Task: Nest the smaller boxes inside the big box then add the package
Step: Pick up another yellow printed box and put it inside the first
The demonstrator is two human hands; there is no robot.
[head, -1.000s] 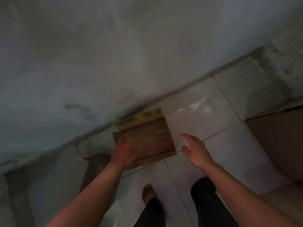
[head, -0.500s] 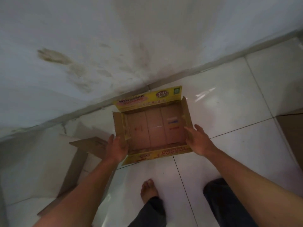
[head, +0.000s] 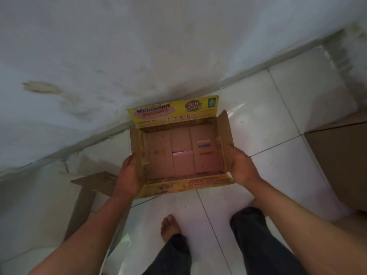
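An open yellow-printed cardboard box (head: 179,153) is in front of me near the base of the wall, its flaps up and its brown inside bare. My left hand (head: 129,175) grips its left side flap. My right hand (head: 239,165) grips its right side flap. Whether the box rests on the floor or is held just above it, I cannot tell. Another brown cardboard box (head: 85,197) lies on the floor at the lower left, partly hidden behind my left forearm.
A stained white wall (head: 139,56) rises right behind the box. The floor (head: 268,120) is glossy white tile. A large brown cardboard surface (head: 341,161) stands at the right edge. My bare foot (head: 168,227) and dark trouser legs are below the box.
My right hand has moved in and taken hold of the box's right side. The box now appears larger and closer, with both hands gripping it.
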